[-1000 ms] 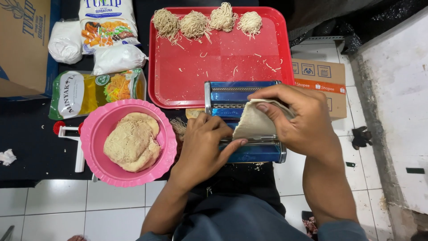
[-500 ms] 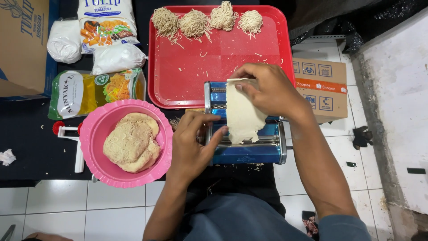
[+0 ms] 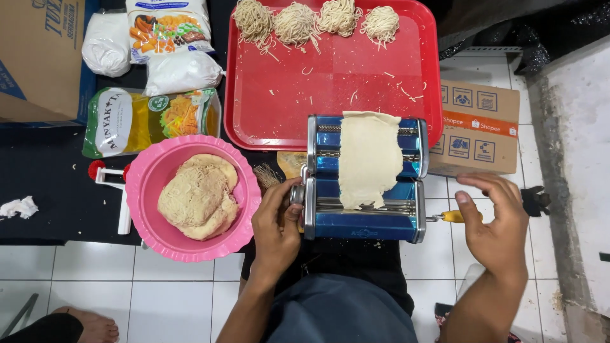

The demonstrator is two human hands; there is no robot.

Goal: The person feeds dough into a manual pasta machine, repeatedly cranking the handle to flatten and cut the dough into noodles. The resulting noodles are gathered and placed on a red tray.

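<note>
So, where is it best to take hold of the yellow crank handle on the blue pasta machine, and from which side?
Probably grip the yellow crank handle itself, coming from the right. It sticks out sideways from the right side of the blue pasta machine, free of the dough sheet, and the right hand is already open beside it. The left hand rests at the machine's left side.

Head camera looks straight down (close) over the work.
</note>
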